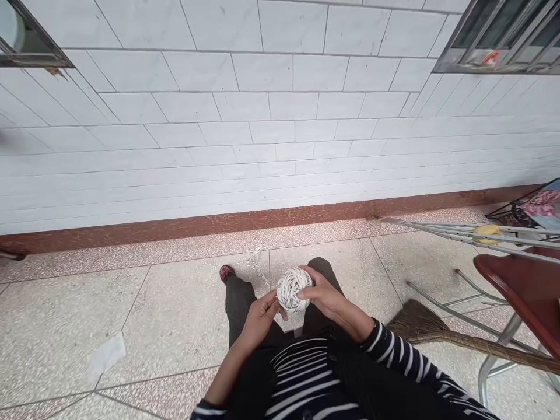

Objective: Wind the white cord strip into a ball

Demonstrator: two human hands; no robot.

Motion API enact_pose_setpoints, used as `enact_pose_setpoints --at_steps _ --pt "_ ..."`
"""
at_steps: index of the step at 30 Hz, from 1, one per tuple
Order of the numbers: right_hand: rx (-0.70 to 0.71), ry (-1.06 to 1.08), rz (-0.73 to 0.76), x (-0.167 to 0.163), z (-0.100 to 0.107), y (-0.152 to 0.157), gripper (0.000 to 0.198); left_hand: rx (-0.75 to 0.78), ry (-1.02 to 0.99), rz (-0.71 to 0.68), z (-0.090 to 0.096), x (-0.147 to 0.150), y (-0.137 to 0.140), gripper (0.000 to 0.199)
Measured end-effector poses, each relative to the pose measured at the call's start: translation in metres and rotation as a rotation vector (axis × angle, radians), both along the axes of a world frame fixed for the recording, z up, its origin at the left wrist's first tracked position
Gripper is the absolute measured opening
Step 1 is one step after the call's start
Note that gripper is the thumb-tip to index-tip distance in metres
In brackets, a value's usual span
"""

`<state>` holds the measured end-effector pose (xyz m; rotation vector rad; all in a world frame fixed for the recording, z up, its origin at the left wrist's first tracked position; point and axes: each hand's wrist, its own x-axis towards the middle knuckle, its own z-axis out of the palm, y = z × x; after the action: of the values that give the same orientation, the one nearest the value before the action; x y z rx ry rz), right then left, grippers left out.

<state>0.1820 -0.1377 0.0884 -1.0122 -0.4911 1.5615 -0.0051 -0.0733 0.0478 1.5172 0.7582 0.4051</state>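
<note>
A ball of white cord (pixel 294 289) with dark flecks sits in front of my lap. My right hand (pixel 322 293) grips it from the right, thumb across its front and fingers around the far side. At the ball's lower left edge, my left hand (pixel 262 316) is closed in a pinch by the cord, with some fingertips under the ball. A loose tangle of the same white cord (pixel 256 255) lies on the floor beyond my knees, and a thin strand runs from it towards my left hand. What lies between the left fingertips is partly hidden.
A white tiled wall (pixel 280 105) stands ahead. On the right are a red-brown chair (pixel 520 291) with metal legs, a straw broom (pixel 415 321) and metal crutches (pixel 450 230) with a yellow pad. A white paper piece (pixel 107 356) lies on the floor at left.
</note>
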Motion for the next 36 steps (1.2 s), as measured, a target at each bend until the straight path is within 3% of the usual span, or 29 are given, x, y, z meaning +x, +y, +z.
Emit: enact_pose_setpoints --at_steps 4,11,21,26,31,36 --pt "-0.022 0.013 -0.054 -0.005 -0.006 -0.003 0.055 0.017 0.021 0.032 -0.012 -0.001 -0.006 0.05" --pt "0.042 -0.002 -0.081 -0.005 0.0 -0.001 0.06 -0.275 -0.149 0.182 -0.013 0.001 -0.001 0.059" --pt "0.056 0.125 0.115 -0.003 -0.002 -0.001 0.07 -0.543 -0.225 0.28 -0.014 -0.005 0.002 0.052" --pt "0.105 0.145 0.087 -0.002 0.004 -0.007 0.065 -0.537 -0.204 0.249 -0.018 -0.004 -0.001 0.051" --pt "0.118 0.06 0.004 0.001 0.004 -0.002 0.075 -0.478 -0.173 0.197 -0.01 0.002 -0.002 0.046" --pt "0.115 -0.024 0.032 -0.002 -0.004 0.004 0.058 -0.315 -0.067 0.158 -0.005 0.007 -0.002 0.042"
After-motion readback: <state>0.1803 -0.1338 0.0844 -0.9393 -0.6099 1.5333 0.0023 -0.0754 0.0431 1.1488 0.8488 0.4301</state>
